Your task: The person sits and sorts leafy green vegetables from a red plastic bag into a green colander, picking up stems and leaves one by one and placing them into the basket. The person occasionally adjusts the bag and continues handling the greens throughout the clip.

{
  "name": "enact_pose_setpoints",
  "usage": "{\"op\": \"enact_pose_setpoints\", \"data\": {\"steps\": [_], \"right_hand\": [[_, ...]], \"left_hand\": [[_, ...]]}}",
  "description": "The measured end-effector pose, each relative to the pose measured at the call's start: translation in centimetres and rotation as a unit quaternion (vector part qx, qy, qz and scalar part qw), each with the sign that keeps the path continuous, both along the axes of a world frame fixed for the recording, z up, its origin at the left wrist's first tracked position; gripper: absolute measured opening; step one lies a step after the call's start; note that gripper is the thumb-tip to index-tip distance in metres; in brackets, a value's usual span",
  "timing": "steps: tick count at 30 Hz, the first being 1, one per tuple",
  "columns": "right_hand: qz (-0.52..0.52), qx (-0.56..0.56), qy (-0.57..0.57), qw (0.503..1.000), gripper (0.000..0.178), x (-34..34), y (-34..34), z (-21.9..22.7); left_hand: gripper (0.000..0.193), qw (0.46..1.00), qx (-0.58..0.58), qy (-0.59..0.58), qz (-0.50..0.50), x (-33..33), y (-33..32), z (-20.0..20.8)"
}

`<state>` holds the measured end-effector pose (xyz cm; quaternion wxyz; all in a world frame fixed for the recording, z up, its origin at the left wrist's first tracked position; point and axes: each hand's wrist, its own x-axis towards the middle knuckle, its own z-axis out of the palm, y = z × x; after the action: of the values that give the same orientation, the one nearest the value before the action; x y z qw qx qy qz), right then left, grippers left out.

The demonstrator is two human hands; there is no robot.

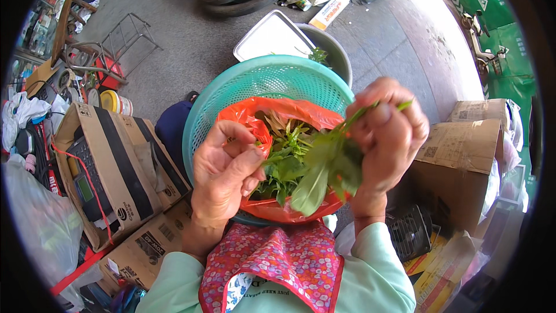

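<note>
- A flowery pink apron [278, 264] sits closest, between two pale green sleeves.
- The left hand [225, 171] is half curled — its thumb and fingers pinch a leaf tip of the green sprig [324, 165].
- The right hand [387, 133] is closed tight around the sprig's stem.
- The sprig runs slanted: stem end up and to the right, big leaves hanging down and left.
- It is held over an orange plastic bag [289, 110] full of greens, inside a teal basket [260, 78].
- Brown cardboard boxes [124, 168] with black stripes lie on the left; plain ones stand on the right.
- Farther off — a white tray [269, 37] on a grey tub, then an orange-and-white box [330, 10].
</note>
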<state>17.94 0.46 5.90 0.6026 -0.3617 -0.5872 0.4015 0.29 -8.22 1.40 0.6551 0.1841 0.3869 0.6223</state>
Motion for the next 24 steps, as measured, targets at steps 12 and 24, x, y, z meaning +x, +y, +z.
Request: {"op": "enact_pose_setpoints", "data": {"steps": [12,24], "right_hand": [[-0.022,0.004,-0.43,0.903,0.032,4.2,15.7,-8.2],[0.235,-0.006,-0.65,0.723,0.015,5.0,-0.6,-5.6]], "left_hand": [[0.013,0.875,0.026,0.407,0.261,-9.4,5.3,-4.1],[0.013,0.667,-0.073,0.742,-0.005,-12.4,9.6,-9.2]]}}
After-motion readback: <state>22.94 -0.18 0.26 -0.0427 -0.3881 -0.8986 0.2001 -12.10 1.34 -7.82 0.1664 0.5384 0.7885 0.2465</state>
